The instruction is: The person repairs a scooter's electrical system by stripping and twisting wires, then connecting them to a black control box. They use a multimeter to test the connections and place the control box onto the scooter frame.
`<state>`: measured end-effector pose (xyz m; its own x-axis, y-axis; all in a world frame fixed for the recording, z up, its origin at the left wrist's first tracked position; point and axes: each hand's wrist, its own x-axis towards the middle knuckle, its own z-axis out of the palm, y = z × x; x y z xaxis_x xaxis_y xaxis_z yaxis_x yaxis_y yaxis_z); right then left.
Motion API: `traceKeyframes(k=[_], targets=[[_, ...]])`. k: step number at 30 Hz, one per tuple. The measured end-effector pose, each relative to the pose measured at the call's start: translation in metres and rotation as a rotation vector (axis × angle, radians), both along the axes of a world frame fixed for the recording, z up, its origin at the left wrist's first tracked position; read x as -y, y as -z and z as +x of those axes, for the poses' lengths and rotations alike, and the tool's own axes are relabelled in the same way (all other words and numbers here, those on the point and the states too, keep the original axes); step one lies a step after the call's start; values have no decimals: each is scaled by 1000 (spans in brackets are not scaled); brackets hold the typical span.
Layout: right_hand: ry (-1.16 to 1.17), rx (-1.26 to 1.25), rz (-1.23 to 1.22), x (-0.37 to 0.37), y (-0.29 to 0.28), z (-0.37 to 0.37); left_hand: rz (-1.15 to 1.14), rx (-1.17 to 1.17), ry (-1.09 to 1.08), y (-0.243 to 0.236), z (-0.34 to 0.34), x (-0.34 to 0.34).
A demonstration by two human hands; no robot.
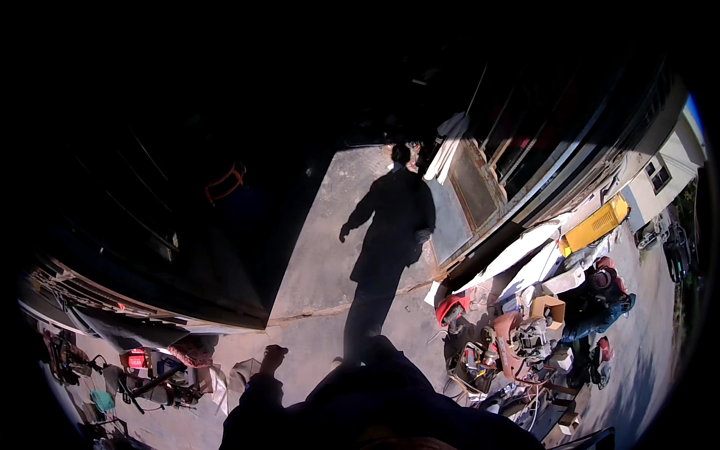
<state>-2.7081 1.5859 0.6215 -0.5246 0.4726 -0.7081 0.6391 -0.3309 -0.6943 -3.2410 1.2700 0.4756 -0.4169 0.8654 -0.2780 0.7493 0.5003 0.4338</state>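
Note:
My left hand (274, 358) hangs in front of my left side, its fingers curled in, with no object showing in it. It touches nothing and is above the sunlit concrete floor (307, 300), near a pile of odds and ends to the left. The right hand is out of the picture. My dark clothing (367, 409) fills the lower middle, and my long shadow stretches ahead through a wide doorway into a dark room.
Metal-framed door edges (225, 324) flank the opening. A whitish cloth (448, 150) hangs at its right. Outside on the right lie mixed scrap, a cardboard box (548, 310), a red container (452, 306) and a yellow panel (596, 225). Someone in dark clothing (596, 319) appears to crouch beside them.

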Motion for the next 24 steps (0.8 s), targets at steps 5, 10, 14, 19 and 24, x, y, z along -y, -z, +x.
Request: traceKeyframes(k=[5,10,14,19,24], targets=[[22,-21,52,-98,-2,-119,276,631,-690,-83,-107,-210],[15,-54,100,-219,-12,-233,117,879,-859,-86,-118,-286],[31,-86,135,-308,-31,-301,-490,788,-414,-36,-101,-285],[106,-48,167,-417,-38,-343,-516,800,-381,-67,-164,-404],[222,28,167,-510,-22,-375,-464,823,-392,-76,-262,-528]])
